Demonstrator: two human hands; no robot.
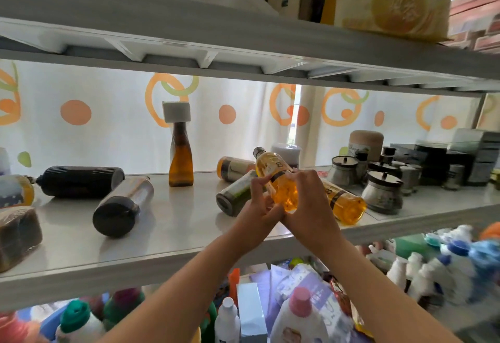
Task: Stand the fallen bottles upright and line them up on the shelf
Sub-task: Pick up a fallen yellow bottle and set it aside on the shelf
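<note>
From the head camera, both hands are gripping one orange bottle point(278, 180) just above the front part of the middle shelf point(173, 223). The left hand point(259, 207) is wrapping its fingers point(258, 184) around the bottle's left side, and the right hand point(308, 202) is closing its fingers point(293, 176) over the right side and lower body. The bottle is tilting, its dark cap pointing up and to the left, its base down between the two palms.

Just to the right, a second orange bottle point(345, 204) is lying on its side near the shelf edge. A green-labelled bottle point(238, 193) is lying just behind the left hand, and another fallen bottle point(234, 168) is lying behind that one. Further left, a silver bottle with a black cap point(123, 204) and a black ribbed bottle point(81, 181) are lying down, well apart from the hands. An amber bottle point(180, 158) is standing upright near the back with a white block on top. Lidded jars point(382, 195) are sitting at the right.
</note>
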